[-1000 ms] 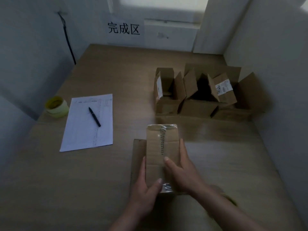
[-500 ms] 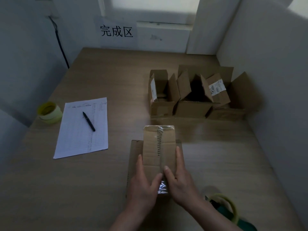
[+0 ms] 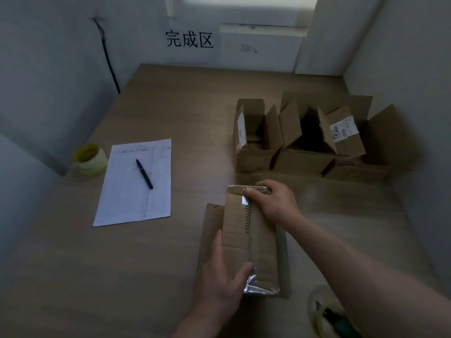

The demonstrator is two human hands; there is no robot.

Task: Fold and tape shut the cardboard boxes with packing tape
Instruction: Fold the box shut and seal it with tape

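A small closed cardboard box [image 3: 240, 230] stands on a flat piece of cardboard [image 3: 210, 230] near the table's front. Clear packing tape [image 3: 258, 285] runs along its top seam and hangs shiny over the near end. My left hand [image 3: 219, 274] grips the box's near left side, thumb on top beside the tape. My right hand [image 3: 271, 201] reaches over the far end, fingers curled down onto the taped far edge. A tape dispenser [image 3: 332, 315] with a yellowish roll lies at the front right, partly under my right forearm.
Three open cardboard boxes [image 3: 302, 142] stand at the back right against the wall. A sheet of paper [image 3: 127, 191] with a black pen [image 3: 144, 173] lies at the left, beside a yellow tape roll [image 3: 90, 158]. A sign with characters [image 3: 189, 40] hangs on the back wall.
My right hand has slid from the box's near end up along the seam to the far end. My left hand stays at the near left side. The view shifted slightly.
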